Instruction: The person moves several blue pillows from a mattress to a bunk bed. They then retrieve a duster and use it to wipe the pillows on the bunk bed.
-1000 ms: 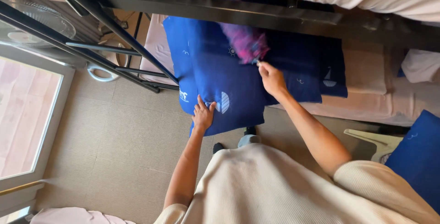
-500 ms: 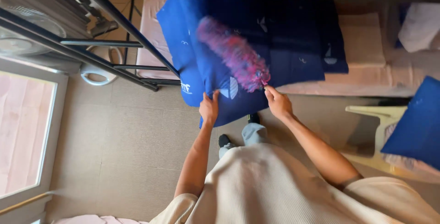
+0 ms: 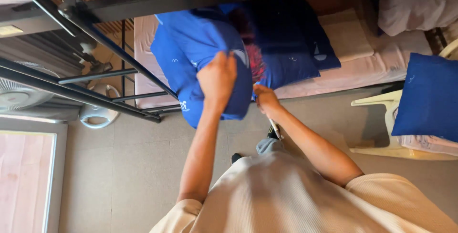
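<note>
Presently the left hand (image 3: 218, 78) grips the lifted blue blanket (image 3: 200, 47), the right hand (image 3: 265, 100) clasps a duster (image 3: 253, 56); bed (image 3: 362, 66) dusting underway, unfinished.

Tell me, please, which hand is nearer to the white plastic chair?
Right. The right hand is at the blanket's lower edge, on the side toward the white plastic chair; the left hand grips the blanket farther away.

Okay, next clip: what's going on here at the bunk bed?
A person stands at the lower bunk, seen from above. The left hand grips and lifts a fold of the blue blanket off the pale mattress. The right hand holds a thin handle at the blanket's edge; a pink feathery duster head shows blurred behind it.
</note>
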